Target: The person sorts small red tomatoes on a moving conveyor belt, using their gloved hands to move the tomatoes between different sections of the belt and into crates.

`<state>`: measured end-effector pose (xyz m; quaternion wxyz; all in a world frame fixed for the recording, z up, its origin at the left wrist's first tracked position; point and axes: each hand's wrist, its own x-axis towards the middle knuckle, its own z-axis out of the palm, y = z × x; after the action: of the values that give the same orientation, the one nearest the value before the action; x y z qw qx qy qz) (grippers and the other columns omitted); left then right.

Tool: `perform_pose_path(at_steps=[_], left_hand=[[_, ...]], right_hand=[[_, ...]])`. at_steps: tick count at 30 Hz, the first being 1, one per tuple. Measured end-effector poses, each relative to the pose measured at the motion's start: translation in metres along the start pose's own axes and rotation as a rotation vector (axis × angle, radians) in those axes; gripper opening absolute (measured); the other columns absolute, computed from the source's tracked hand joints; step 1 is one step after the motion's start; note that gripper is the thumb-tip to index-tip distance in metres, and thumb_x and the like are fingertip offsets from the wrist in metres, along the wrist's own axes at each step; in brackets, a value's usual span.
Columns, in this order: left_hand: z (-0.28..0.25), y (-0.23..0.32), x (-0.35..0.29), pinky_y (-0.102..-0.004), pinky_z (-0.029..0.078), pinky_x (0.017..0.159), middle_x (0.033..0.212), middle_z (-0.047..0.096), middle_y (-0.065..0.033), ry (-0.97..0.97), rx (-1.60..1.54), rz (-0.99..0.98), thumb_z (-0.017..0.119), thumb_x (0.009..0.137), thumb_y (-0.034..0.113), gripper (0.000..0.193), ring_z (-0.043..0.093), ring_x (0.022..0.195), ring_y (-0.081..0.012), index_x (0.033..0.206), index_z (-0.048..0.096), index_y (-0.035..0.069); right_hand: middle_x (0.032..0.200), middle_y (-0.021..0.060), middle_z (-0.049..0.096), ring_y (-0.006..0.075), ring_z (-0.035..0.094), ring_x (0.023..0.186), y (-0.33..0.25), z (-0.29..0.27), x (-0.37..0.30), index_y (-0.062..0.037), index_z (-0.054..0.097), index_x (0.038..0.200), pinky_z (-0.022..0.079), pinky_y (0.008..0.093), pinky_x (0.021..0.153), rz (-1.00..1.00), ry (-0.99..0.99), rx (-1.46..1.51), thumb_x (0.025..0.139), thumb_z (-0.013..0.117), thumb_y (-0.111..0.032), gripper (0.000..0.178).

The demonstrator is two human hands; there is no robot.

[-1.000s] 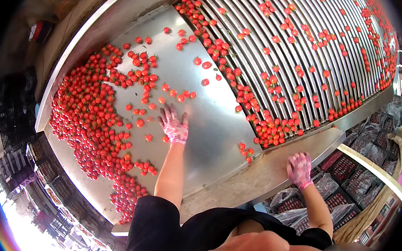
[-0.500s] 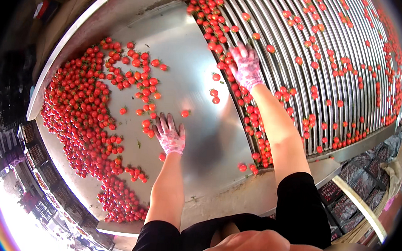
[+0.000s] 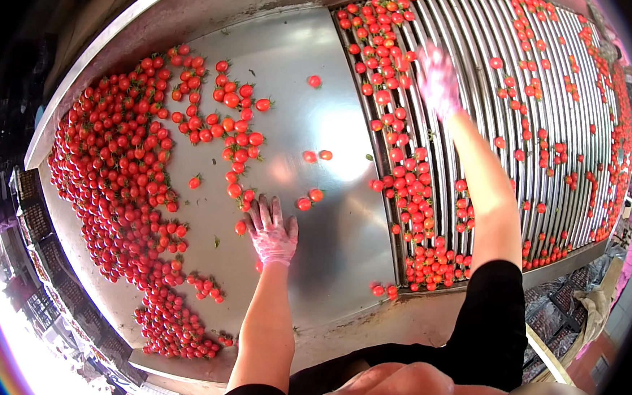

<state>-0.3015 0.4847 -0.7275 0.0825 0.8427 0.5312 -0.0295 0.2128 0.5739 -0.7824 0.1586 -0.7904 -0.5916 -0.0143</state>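
Note:
My left hand (image 3: 272, 232), in a pink-patterned glove with darkened fingertips, is open with fingers spread over the smooth metal tray (image 3: 334, 249). Its fingertips reach the edge of a trail of small red tomatoes (image 3: 237, 149), some with green stems. My right hand (image 3: 440, 78), gloved the same way and blurred by motion, stretches out over the metal rollers (image 3: 478, 34). Its fingers look extended, and I make out nothing held in them. Beside it, a band of tomatoes (image 3: 404, 177) lies along the near side of the rollers, where they meet the tray.
A large heap of tomatoes (image 3: 125, 186) fills the tray's left side against a raised metal rim (image 3: 97, 54). Scattered tomatoes (image 3: 531, 87) sit across the rollers. Dark crates (image 3: 43, 224) stand outside at left; bagged trays (image 3: 558, 314) lie at lower right.
My right hand has swung right and slightly farther away over the rollers. Tomatoes at the tray's edge have spread onto the rollers. My left hand stays beside the trail; the view has shifted slightly.

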Motion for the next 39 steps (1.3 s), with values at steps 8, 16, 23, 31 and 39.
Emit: perform_pose_path(at_steps=[8, 16, 23, 31, 39], left_hand=[[-0.003, -0.004, 0.000, -0.0623, 0.025, 0.113, 0.147, 0.039, -0.0184, -0.030, 0.008, -0.004, 0.062, 0.083, 0.038, 0.065, 0.034, 0.137, -0.0434, 0.138, 0.047, 0.008], [-0.006, -0.009, -0.004, -0.0616, 0.026, 0.112, 0.146, 0.040, -0.0186, 0.020, 0.055, -0.013, 0.060, 0.087, 0.037, 0.061, 0.035, 0.137, -0.0422, 0.139, 0.046, 0.007], [-0.005, -0.005, -0.002, -0.0592, 0.028, 0.112, 0.144, 0.043, -0.0172, 0.050, 0.080, 0.000, 0.061, 0.087, 0.038, 0.061, 0.037, 0.136, -0.0392, 0.138, 0.047, 0.008], [-0.001, -0.009, -0.006, -0.0589, 0.028, 0.112, 0.145, 0.042, -0.0171, 0.057, 0.089, -0.009, 0.061, 0.087, 0.038, 0.061, 0.037, 0.137, -0.0389, 0.139, 0.046, 0.009], [-0.005, -0.004, -0.003, -0.0613, 0.029, 0.111, 0.145, 0.042, -0.0174, 0.050, 0.061, -0.023, 0.061, 0.087, 0.037, 0.061, 0.036, 0.137, -0.0400, 0.138, 0.048, 0.008]], right_hand=[[0.163, 0.0036, 0.019, 0.0376, 0.018, 0.148, -0.074, 0.020, 0.091, -0.0258, 0.030, 0.154, 0.016, 0.0560, 0.119, 0.247, -0.151, -0.570, 0.095, 0.041, -0.059, 0.069], [0.149, 0.0037, 0.044, 0.0335, 0.031, 0.141, -0.096, -0.019, -0.081, -0.0205, 0.059, 0.134, 0.028, 0.0561, 0.113, -0.271, -0.112, -0.173, 0.087, 0.063, -0.040, 0.051], [0.145, 0.0052, 0.048, 0.0323, 0.036, 0.138, -0.122, -0.073, -0.263, -0.0144, 0.062, 0.126, 0.026, 0.0620, 0.113, -0.299, -0.417, -0.144, 0.088, 0.059, -0.029, 0.041], [0.149, 0.0032, 0.043, 0.0292, 0.035, 0.141, -0.093, -0.086, -0.256, -0.0160, 0.061, 0.127, 0.026, 0.0505, 0.118, -0.464, -0.473, -0.096, 0.083, 0.066, -0.036, 0.049], [0.153, 0.0059, 0.037, 0.0372, 0.036, 0.138, -0.034, -0.051, -0.049, -0.0171, 0.052, 0.139, 0.029, 0.0503, 0.116, -0.099, -0.076, -0.238, 0.088, 0.065, -0.035, 0.055]])
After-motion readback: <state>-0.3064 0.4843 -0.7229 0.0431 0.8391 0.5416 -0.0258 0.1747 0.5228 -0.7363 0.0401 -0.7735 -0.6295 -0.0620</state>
